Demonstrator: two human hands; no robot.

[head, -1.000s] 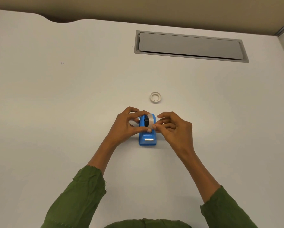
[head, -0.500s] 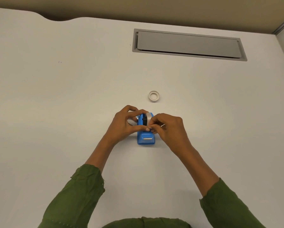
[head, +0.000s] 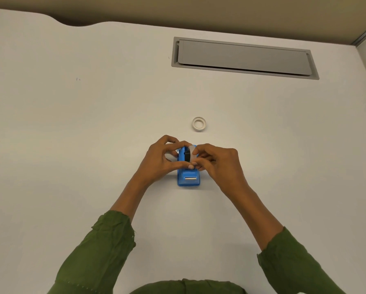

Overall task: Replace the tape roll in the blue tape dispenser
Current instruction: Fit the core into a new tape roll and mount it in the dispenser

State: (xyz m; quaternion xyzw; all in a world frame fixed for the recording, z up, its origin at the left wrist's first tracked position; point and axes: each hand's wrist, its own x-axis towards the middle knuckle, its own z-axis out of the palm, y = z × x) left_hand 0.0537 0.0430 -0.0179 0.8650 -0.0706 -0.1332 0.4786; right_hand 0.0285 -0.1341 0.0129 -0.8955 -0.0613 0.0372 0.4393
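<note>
A pale, smooth white desk (head: 72, 145) fills the view, with a tan wall behind its curved far edge.

Near the middle of the desk stands the blue tape dispenser (head: 188, 177), a small glossy plastic block with rounded corners and a thin metal cutter strip (head: 191, 178) across its near end. Its far half is mostly covered by both hands. Between them shows a black hub (head: 187, 154) and, just right of it, the translucent whitish tape roll (head: 192, 152), standing on edge in the dispenser's cradle.

The left hand (head: 163, 159) curls round the left side of the dispenser, index finger arched over the top and thumb reaching across the near side of the roll. The right hand (head: 217, 161) pinches the roll from the right with bent fingertips; exactly where they meet the tape is hard to make out.

Beyond the dispenser, slightly right and apart from it, a spare ring (head: 199, 124) lies flat: a thin, white, hollow ring, either an empty core or a nearly spent roll.

Further off on the right, a long grey rectangular cable flap (head: 243, 58) is set flush into the desk.

Dark green, crinkled fabric sleeves (head: 97, 251) cover both forearms and are cut off at the near edge.
</note>
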